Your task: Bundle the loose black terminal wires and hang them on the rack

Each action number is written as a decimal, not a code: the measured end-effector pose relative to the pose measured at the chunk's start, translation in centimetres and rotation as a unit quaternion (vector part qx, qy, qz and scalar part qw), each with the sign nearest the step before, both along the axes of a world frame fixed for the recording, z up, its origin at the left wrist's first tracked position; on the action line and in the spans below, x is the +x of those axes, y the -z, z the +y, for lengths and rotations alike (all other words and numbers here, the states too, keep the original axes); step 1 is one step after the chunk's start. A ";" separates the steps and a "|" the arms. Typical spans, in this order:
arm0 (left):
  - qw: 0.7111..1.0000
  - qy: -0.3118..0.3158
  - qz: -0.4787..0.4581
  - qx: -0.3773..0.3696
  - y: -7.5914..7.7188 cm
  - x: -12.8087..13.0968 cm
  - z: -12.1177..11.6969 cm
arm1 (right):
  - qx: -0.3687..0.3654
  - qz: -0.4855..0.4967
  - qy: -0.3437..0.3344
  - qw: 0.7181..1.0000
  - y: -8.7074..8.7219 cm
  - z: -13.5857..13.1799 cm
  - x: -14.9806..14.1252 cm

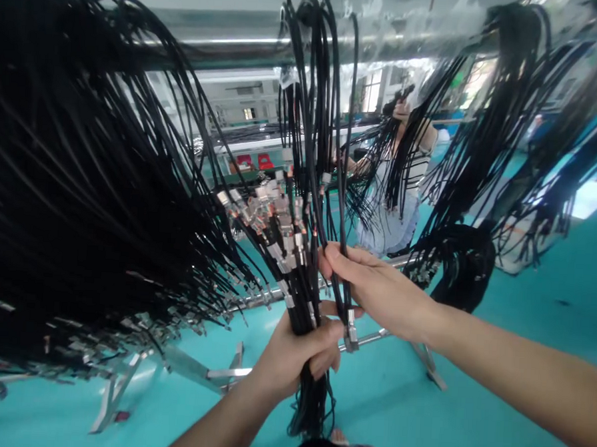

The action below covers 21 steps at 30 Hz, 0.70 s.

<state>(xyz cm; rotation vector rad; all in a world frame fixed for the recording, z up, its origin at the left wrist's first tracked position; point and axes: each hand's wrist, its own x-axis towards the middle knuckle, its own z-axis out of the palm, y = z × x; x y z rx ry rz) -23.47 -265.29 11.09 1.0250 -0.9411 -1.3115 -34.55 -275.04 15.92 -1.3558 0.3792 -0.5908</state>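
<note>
My left hand (304,354) is wrapped round a bundle of black cables (300,283), whose metal connector ends (274,212) fan out above the fist. The rest of that bundle hangs below the hand. Just above and to the right, my right hand (380,281) pinches a few black cables (343,186) that come down from the rail. Silver connectors (351,333) at their lower ends show beside my left fingers. Part of my right fingertips is hidden behind the cables.
A metal rail (227,52) crosses overhead, partly wrapped in clear plastic (388,38). Thick cable bunches hang at left (80,192) and right (468,139). Beyond the rail a person (396,175) handles other cables. Metal stand legs (210,372) rest on the turquoise floor (393,415).
</note>
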 end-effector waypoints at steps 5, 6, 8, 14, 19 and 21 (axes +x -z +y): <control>0.998 0.024 -0.012 0.055 -1.1 0.2 0.5 | -0.021 -0.064 -0.027 0.997 1.1 -0.1 1.1; 0.998 0.017 -0.016 0.062 -1.3 0.3 0.6 | -0.043 -0.080 -0.038 0.995 0.9 -0.2 1.2; 0.998 0.001 -0.022 0.064 -1.4 0.5 1.1 | -0.080 -0.088 -0.068 0.991 0.2 -0.6 1.2; 0.998 -0.027 -0.050 0.042 -1.5 1.6 2.8 | -0.194 -0.110 0.029 0.974 -1.6 -5.1 -0.1; 0.997 -0.038 -0.050 0.034 -1.6 1.9 3.4 | -0.214 0.037 0.171 0.961 3.2 -9.4 -0.3; 0.998 -0.033 -0.045 0.029 -1.5 1.8 3.4 | -0.191 0.078 0.134 0.969 5.5 -9.6 0.5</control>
